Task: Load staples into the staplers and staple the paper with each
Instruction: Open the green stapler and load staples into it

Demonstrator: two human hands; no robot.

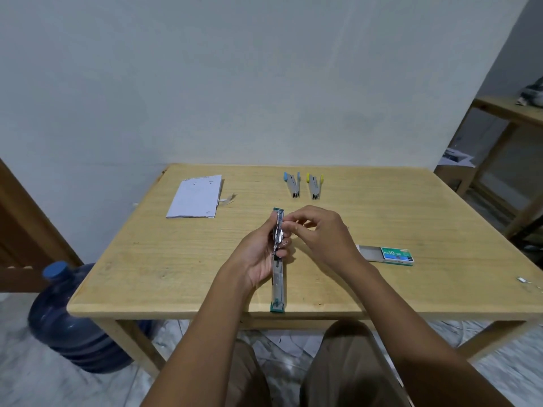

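Both hands meet over the worktop [176, 259]: the left hand [258, 259] grips the opened green stapler [278, 277], the right hand [320, 233] pinches at its upper end. Beyond the stapler lie a blue stapler [293, 185], a yellow stapler [314, 186] and paper [195, 198]; right of it, the staple box [388, 254].

A green stapler [278, 277] lies swung open; beyond it stand blue [292, 185] and yellow [314, 185] staplers, paper [195, 197] far-left, staple box [388, 254] right.
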